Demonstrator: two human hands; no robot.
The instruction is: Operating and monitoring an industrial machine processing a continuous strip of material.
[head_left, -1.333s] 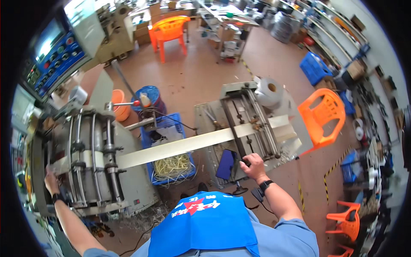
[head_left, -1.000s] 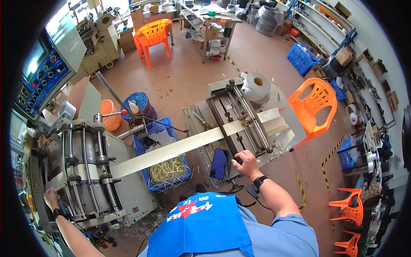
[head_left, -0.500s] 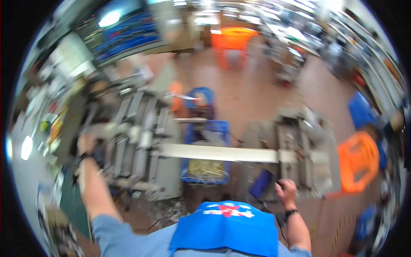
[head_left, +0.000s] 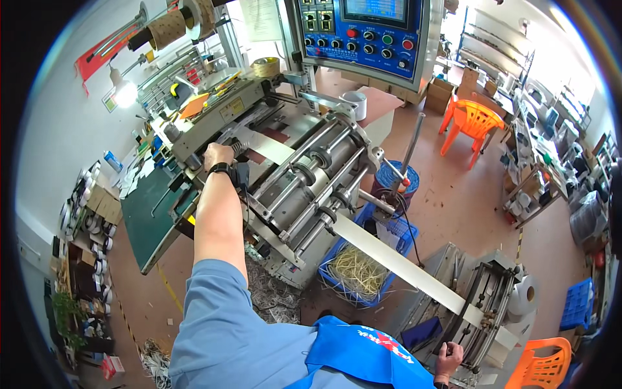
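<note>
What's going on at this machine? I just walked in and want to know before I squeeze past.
A person in a blue shirt stands between two machines. Their left hand rests on the roller machine, beside the white strip that runs from its rollers across a blue crate of yellowish trimmings to the second unit. Their right hand grips something at that unit's near edge; what exactly is hidden.

A factory workshop. Just beyond the left hand's fingers stands a steel roller machine feeding a long white paper strip; farther past them is a blue control panel with coloured buttons. Below the strip sits a blue crate of offcut trimmings. Orange plastic chairs and cluttered shelving line the bare brown floor.
</note>
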